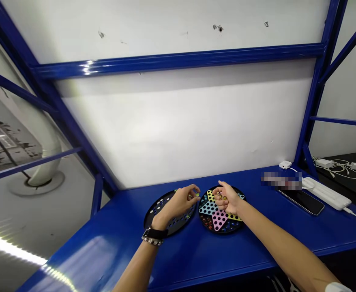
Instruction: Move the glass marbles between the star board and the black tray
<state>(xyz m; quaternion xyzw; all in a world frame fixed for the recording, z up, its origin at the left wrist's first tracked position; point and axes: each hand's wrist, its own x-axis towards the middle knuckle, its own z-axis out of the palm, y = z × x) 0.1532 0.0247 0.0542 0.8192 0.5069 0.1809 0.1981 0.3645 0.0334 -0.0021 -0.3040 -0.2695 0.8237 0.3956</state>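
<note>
Currently — left hand (181,202): pinched narrow on a marble (197,195), over black board (161,211).
Right hand (229,199): cupped, holding marbles (221,197) — above star board (219,221).

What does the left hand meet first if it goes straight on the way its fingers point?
Likely the coloured star board: the left hand, over the black board, points right at its left rim. The right hand sits just beyond; height above the boards is unclear.

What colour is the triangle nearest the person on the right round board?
Pink: the triangle has dark holes, seen best in the head view.
</note>
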